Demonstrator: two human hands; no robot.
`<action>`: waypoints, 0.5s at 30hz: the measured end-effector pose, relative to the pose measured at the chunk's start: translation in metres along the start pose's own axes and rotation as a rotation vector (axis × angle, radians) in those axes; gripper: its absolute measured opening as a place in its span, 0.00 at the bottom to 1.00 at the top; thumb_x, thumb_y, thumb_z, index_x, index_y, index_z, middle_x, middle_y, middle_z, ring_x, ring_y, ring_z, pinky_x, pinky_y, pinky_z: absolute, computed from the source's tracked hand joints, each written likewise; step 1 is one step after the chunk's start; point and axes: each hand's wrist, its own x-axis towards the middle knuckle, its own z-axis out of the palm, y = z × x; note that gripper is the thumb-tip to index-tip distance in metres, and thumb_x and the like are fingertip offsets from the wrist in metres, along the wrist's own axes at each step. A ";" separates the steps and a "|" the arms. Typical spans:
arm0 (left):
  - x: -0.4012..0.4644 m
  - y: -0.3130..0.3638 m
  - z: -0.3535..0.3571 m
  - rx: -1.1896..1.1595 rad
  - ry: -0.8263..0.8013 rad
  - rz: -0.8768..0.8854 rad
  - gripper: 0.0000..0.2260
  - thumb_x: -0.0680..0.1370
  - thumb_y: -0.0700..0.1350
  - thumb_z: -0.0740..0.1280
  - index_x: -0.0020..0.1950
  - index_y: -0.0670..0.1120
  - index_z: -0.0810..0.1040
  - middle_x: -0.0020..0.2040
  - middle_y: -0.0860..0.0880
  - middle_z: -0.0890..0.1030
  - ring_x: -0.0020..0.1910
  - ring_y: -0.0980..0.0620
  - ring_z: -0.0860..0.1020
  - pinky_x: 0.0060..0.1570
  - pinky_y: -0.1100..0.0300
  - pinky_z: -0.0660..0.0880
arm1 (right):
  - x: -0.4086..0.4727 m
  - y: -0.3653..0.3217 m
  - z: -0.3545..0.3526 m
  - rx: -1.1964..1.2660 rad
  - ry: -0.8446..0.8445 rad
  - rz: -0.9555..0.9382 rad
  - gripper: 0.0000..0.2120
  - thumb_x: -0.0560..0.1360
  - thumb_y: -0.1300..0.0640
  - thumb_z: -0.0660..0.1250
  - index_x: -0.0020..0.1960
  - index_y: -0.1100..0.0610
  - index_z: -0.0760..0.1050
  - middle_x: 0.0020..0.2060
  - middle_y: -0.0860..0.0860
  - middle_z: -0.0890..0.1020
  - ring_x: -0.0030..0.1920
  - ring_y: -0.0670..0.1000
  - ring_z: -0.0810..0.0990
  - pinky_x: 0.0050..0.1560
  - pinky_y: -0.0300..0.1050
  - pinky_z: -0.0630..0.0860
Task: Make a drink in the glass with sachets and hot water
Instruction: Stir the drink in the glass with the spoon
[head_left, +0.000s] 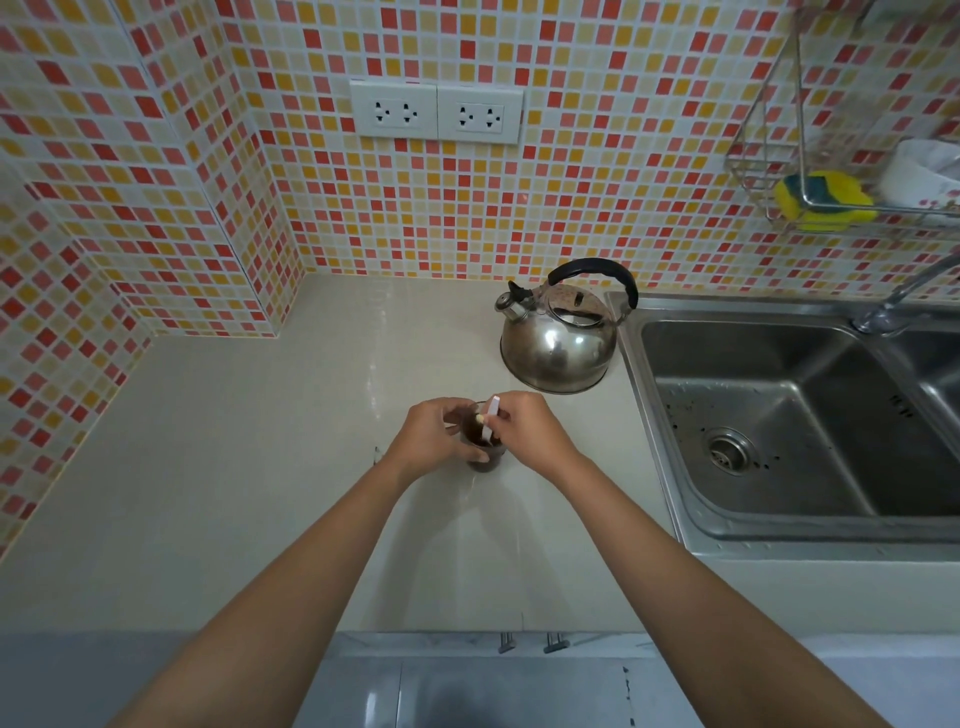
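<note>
Brown drink in glass (485, 457), white stick (490, 420) upright between both hands

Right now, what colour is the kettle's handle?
Black, arching over the shiny silver kettle; the handle shows clearly in the head view.

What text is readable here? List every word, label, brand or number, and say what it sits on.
No text can be read in this view.
White stick in the right hand over the glass: no print visible.
Kettle: no brand visible.
Wall sockets: no markings legible.
</note>
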 end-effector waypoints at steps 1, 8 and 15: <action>0.000 0.000 0.000 0.008 -0.002 0.001 0.29 0.57 0.37 0.82 0.58 0.44 0.82 0.52 0.49 0.85 0.52 0.53 0.82 0.57 0.63 0.77 | 0.000 -0.003 0.003 0.006 -0.013 -0.008 0.07 0.74 0.62 0.66 0.40 0.64 0.79 0.35 0.54 0.78 0.36 0.52 0.75 0.35 0.41 0.69; 0.000 0.000 0.000 0.016 0.001 0.007 0.29 0.58 0.36 0.81 0.58 0.43 0.82 0.52 0.48 0.84 0.53 0.51 0.82 0.59 0.60 0.77 | 0.004 0.002 -0.003 0.004 0.007 0.034 0.08 0.74 0.62 0.65 0.38 0.63 0.78 0.36 0.55 0.80 0.37 0.53 0.76 0.36 0.42 0.71; 0.001 0.000 0.000 0.017 -0.003 -0.015 0.32 0.57 0.37 0.82 0.61 0.42 0.80 0.55 0.47 0.83 0.55 0.51 0.81 0.61 0.59 0.76 | 0.008 0.006 -0.004 0.006 0.058 0.040 0.08 0.74 0.63 0.63 0.40 0.63 0.79 0.37 0.55 0.81 0.39 0.54 0.78 0.42 0.47 0.73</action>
